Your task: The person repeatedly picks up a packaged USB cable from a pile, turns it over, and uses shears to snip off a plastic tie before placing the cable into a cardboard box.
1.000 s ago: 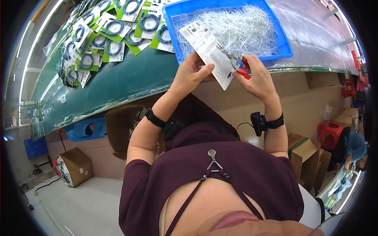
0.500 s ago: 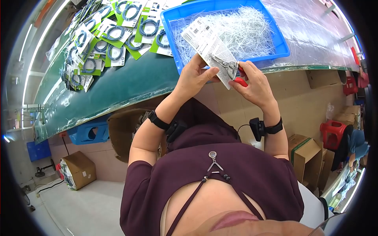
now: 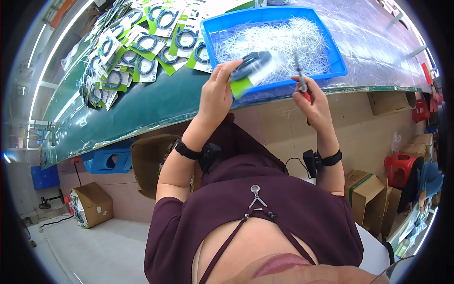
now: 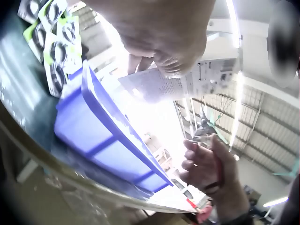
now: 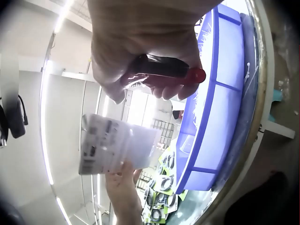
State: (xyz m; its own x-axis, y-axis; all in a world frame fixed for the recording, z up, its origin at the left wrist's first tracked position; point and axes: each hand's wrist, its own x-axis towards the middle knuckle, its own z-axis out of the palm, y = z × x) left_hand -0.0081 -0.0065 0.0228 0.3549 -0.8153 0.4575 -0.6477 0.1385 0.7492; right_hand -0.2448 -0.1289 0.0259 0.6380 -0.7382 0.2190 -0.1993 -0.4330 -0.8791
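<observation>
My left hand (image 3: 215, 94) grips the edge of a carded cable pack (image 3: 242, 86), a white and green card with a coiled dark cable on its front. The pack is blurred and overlaps the near side of a blue plastic bin (image 3: 336, 61). Printed text covers the card's back (image 5: 117, 145) in the right wrist view. In my right hand (image 3: 314, 106) is a pair of red-handled pliers (image 3: 303, 87), held apart from the pack with its metal nose pointing away over the bin. The red handle (image 5: 197, 75) lies under the curled fingers in the right wrist view.
Thin white plastic strips (image 3: 283, 35) fill the bin. Many similar cable packs (image 3: 144, 66) lie overlapping on the green table (image 3: 142, 102) to the left. Below the table stand cardboard boxes (image 3: 92, 201) and a blue stool (image 3: 109, 158); a red stool (image 3: 399, 163) is at the right.
The pliers were against the card's printed back; now they are apart, upright in the right hand. The left hand has turned the pack over, so its cable side faces up.
</observation>
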